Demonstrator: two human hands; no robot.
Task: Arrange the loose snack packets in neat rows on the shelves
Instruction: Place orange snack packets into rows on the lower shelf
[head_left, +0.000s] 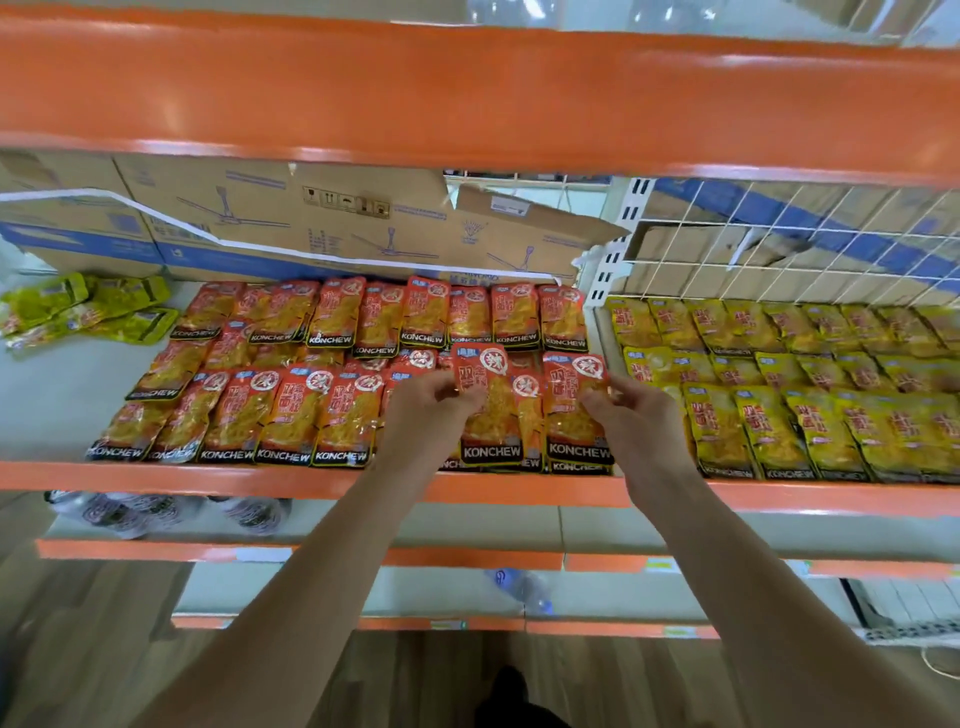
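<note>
Orange Konchew snack packets lie in rows across the middle shelf. My left hand pinches the left edge of an orange packet at the front right of these rows. My right hand grips the right edge of the neighbouring orange packet. Both packets rest on others at the front edge. A loose pile of green packets lies at the far left of the shelf.
Yellow packets fill the shelf section to the right, behind a white upright and wire mesh. Cardboard boxes stand behind the rows. An orange beam hangs overhead. Lower shelves hold bottles and dark packs.
</note>
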